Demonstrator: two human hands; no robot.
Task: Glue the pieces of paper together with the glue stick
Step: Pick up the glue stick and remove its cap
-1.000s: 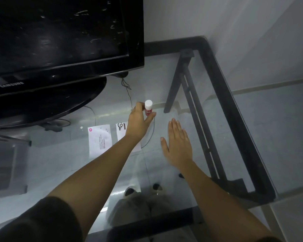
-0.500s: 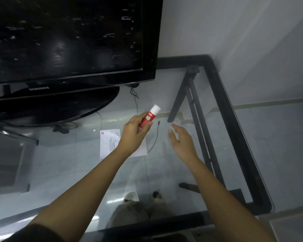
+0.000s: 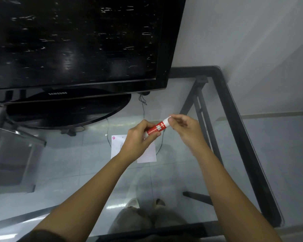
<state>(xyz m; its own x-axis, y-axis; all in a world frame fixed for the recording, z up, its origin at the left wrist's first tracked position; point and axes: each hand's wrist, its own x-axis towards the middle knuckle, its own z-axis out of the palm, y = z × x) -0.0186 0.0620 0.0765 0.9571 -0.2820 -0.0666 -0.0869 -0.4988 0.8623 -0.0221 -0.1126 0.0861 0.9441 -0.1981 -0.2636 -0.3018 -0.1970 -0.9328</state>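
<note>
On the left I see a shiny black TV (image 3: pixel 73 44) on the smooth glass table (image 3: pixel 231 95). My left hand (image 3: pixel 138 138) wraps the round red glue stick (image 3: pixel 156 128), held above two flat white papers (image 3: pixel 147 154). My right hand (image 3: pixel 185 128) pinches its white cap, I think. A hard tug could make the stick slip and drop.

The left hand (image 3: pixel 138 137) grips the red body of the glue stick (image 3: pixel 155 128), held tilted above the glass table (image 3: pixel 234 154). The right hand (image 3: pixel 185 127) pinches its white cap end. Two papers (image 3: pixel 147 154) lie on the glass beneath the left hand, partly hidden by it. A black TV (image 3: pixel 77 49) stands at the back left.
</note>
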